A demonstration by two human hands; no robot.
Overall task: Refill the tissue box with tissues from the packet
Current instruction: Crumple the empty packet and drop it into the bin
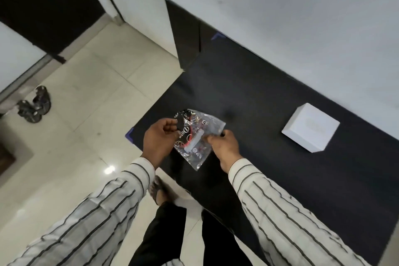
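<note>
A clear plastic tissue packet with red and black print hangs flat and crumpled above the near left part of the black table. My left hand pinches its left edge. My right hand grips its right edge. The packet looks almost flat; I cannot tell what is inside. A white tissue box stands on the table to the right, apart from both hands, near the wall.
The white wall runs along the table's far side. A tiled floor lies to the left, with a pair of dark sandals on it. My legs and one foot are at the table's near edge.
</note>
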